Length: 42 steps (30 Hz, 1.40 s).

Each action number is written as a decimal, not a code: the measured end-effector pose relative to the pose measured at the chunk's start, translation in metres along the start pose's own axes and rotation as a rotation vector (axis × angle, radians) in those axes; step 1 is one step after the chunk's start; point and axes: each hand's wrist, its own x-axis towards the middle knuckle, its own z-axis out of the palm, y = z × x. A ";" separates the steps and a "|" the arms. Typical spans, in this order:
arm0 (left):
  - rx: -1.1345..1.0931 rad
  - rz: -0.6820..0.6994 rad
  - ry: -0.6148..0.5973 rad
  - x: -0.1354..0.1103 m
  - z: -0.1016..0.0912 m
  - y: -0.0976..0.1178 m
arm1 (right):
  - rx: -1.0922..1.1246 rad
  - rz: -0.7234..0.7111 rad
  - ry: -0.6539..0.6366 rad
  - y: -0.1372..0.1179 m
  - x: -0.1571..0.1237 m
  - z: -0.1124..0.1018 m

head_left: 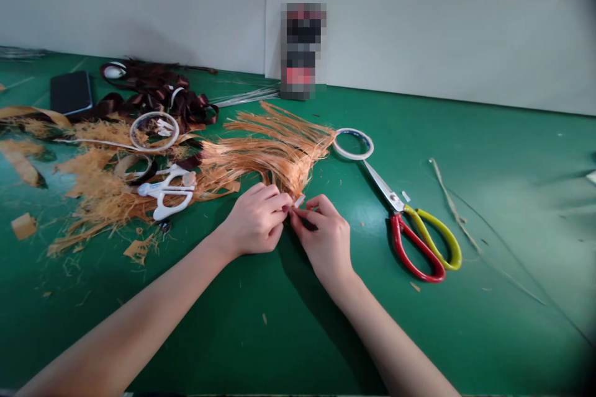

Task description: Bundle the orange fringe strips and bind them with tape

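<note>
A bundle of thin orange straw strands (267,152) fans out across the green table (488,155). My left hand (255,220) is closed, its fingers pinching the gathered near end of the bundle. My right hand (323,236) sits right beside it, thumb and fingers pinched on a small piece of white tape (299,200) at the bundle's end. The two hands touch at the fingertips.
Scissors with a red and a yellow handle (419,236) lie right of my hands, near a roll of clear tape (354,142). White scissors (167,192), more tape rolls, loose straw scraps, dark brown ribbon (162,90) and a black phone (71,92) crowd the left. A dry stalk (454,208) lies at right.
</note>
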 end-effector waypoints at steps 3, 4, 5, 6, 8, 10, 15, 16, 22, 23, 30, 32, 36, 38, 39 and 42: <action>-0.009 0.003 0.003 0.001 0.000 0.000 | -0.063 -0.026 -0.026 -0.001 -0.001 -0.001; -0.012 0.004 0.009 0.001 0.000 0.000 | -0.090 -0.036 -0.033 -0.001 -0.001 -0.001; -0.015 0.007 0.015 0.001 0.000 0.000 | -0.119 -0.045 -0.039 -0.002 -0.001 -0.001; -0.018 0.009 0.019 0.001 0.000 0.000 | -0.146 -0.055 -0.044 -0.002 -0.001 -0.001; -0.022 0.010 0.022 0.000 0.000 0.000 | -0.194 -0.077 -0.039 -0.003 0.000 -0.001; -0.022 0.009 0.018 0.000 0.001 0.000 | -0.231 -0.105 -0.013 -0.003 0.000 0.001; 0.000 0.010 0.006 0.000 0.002 0.000 | -0.292 -0.180 0.040 -0.005 -0.002 0.006; 0.005 0.010 0.002 0.000 0.002 0.000 | -0.299 -0.190 0.036 -0.005 -0.002 0.006; 0.011 -0.002 -0.013 0.000 0.002 0.000 | -0.307 -0.190 -0.065 -0.007 -0.001 0.005; 0.009 -0.004 -0.011 0.000 0.002 0.000 | -0.304 -0.181 -0.084 -0.007 -0.001 0.004; 0.003 -0.003 -0.010 0.000 0.003 -0.001 | -0.239 -0.130 -0.150 -0.005 -0.001 0.007; 0.000 -0.003 -0.013 0.000 0.003 -0.001 | -0.208 -0.127 -0.131 -0.004 -0.002 0.008; -0.010 -0.002 -0.008 -0.001 0.002 -0.001 | -0.141 -0.119 -0.039 -0.001 -0.001 0.008; -0.017 -0.001 -0.005 -0.001 0.002 -0.001 | -0.116 -0.116 -0.010 0.000 0.000 0.008; -0.020 -0.002 -0.005 0.000 0.001 -0.001 | -0.105 -0.108 -0.004 0.001 0.000 0.008; -0.023 -0.006 -0.011 0.001 0.001 -0.001 | -0.077 -0.067 0.005 0.002 0.000 0.007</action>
